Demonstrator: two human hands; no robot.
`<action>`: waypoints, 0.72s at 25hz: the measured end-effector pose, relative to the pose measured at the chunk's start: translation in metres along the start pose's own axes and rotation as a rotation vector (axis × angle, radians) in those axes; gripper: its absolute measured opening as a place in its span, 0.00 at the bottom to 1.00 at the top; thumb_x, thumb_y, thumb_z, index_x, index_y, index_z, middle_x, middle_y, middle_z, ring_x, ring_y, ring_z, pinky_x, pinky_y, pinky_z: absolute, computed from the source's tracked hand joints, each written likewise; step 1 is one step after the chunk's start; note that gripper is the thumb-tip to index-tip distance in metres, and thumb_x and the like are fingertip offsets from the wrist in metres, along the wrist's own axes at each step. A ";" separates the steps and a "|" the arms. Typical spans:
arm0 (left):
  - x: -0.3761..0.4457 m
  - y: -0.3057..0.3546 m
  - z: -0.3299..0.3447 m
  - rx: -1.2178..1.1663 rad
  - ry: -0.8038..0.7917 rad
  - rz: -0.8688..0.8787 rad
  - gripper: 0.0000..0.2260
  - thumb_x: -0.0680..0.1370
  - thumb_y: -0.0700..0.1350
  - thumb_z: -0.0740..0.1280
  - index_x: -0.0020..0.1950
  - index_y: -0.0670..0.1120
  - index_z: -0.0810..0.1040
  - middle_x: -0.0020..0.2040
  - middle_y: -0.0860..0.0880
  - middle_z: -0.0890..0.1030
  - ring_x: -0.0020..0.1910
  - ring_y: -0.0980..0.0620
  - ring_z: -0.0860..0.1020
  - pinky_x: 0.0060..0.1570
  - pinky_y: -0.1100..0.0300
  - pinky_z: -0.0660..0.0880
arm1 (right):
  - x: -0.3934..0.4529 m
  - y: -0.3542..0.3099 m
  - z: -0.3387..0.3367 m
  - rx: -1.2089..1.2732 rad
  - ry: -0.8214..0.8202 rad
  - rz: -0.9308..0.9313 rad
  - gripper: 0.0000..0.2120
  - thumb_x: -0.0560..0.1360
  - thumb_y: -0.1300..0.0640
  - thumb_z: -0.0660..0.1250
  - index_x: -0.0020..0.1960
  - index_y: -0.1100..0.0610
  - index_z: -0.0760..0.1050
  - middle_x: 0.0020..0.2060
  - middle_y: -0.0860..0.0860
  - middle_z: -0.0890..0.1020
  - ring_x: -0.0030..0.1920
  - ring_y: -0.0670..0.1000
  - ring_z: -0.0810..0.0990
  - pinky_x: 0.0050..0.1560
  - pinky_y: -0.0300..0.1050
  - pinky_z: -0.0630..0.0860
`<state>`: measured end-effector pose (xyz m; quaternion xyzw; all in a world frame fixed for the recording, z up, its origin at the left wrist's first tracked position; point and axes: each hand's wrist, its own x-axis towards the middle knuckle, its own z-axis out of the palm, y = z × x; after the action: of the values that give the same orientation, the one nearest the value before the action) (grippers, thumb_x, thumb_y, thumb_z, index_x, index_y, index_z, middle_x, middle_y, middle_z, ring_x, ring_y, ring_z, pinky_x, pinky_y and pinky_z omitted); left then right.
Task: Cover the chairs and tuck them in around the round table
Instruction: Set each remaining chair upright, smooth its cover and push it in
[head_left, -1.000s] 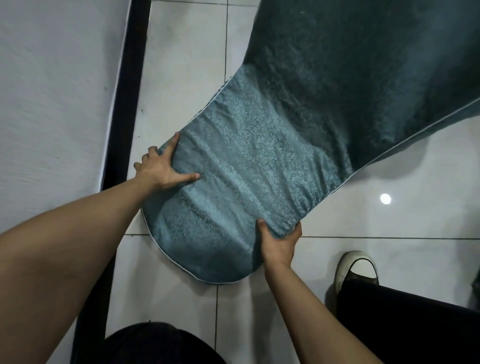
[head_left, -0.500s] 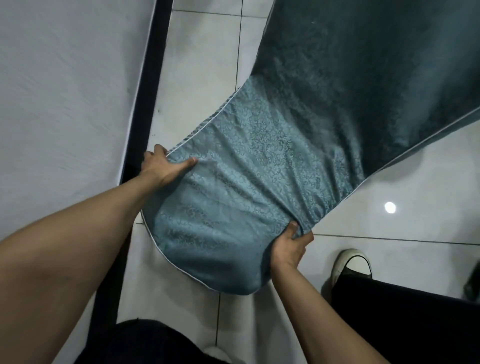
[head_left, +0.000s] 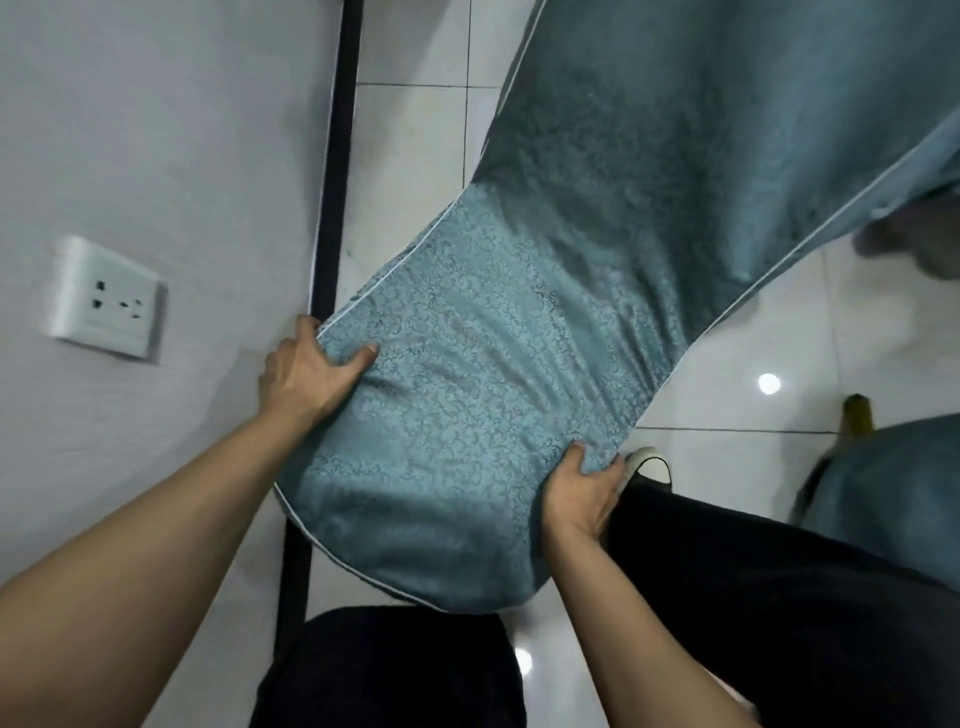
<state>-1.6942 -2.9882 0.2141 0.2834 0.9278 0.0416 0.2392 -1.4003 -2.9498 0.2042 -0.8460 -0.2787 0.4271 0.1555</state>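
Teal patterned fabric chair cover with white piping (head_left: 467, 395) stretches over a chair back, near the white wall (head_left: 156, 130). Left hand (head_left: 306, 371) grips its left edge; right hand (head_left: 584, 491) clutches the right edge.

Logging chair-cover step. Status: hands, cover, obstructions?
Left hand grips cover's left edge; right hand grips right edge. Teal chair cover stretched over chair back. Wall with socket close on left; nothing blocks either grip.
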 end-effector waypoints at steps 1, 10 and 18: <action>-0.013 0.005 -0.016 0.021 0.005 0.009 0.41 0.69 0.77 0.60 0.69 0.50 0.62 0.61 0.37 0.77 0.60 0.33 0.75 0.57 0.42 0.75 | -0.011 -0.006 -0.014 -0.026 -0.001 0.001 0.30 0.80 0.43 0.61 0.78 0.52 0.58 0.69 0.66 0.71 0.67 0.65 0.72 0.65 0.54 0.67; -0.096 0.056 -0.155 0.144 -0.096 -0.085 0.43 0.69 0.75 0.66 0.71 0.46 0.61 0.65 0.36 0.75 0.63 0.34 0.74 0.60 0.43 0.73 | -0.098 -0.063 -0.127 -0.236 -0.069 0.047 0.29 0.81 0.39 0.57 0.75 0.54 0.59 0.65 0.67 0.73 0.66 0.66 0.73 0.63 0.56 0.69; -0.152 0.094 -0.248 0.167 -0.158 -0.064 0.34 0.74 0.65 0.68 0.69 0.43 0.65 0.64 0.39 0.77 0.63 0.37 0.76 0.60 0.46 0.74 | -0.160 -0.108 -0.211 -0.352 -0.094 -0.009 0.30 0.77 0.45 0.62 0.74 0.57 0.61 0.66 0.68 0.70 0.66 0.68 0.70 0.66 0.57 0.67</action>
<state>-1.6523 -2.9785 0.5166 0.2751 0.9148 -0.0661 0.2884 -1.3431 -2.9658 0.4836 -0.8379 -0.3598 0.4103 -0.0061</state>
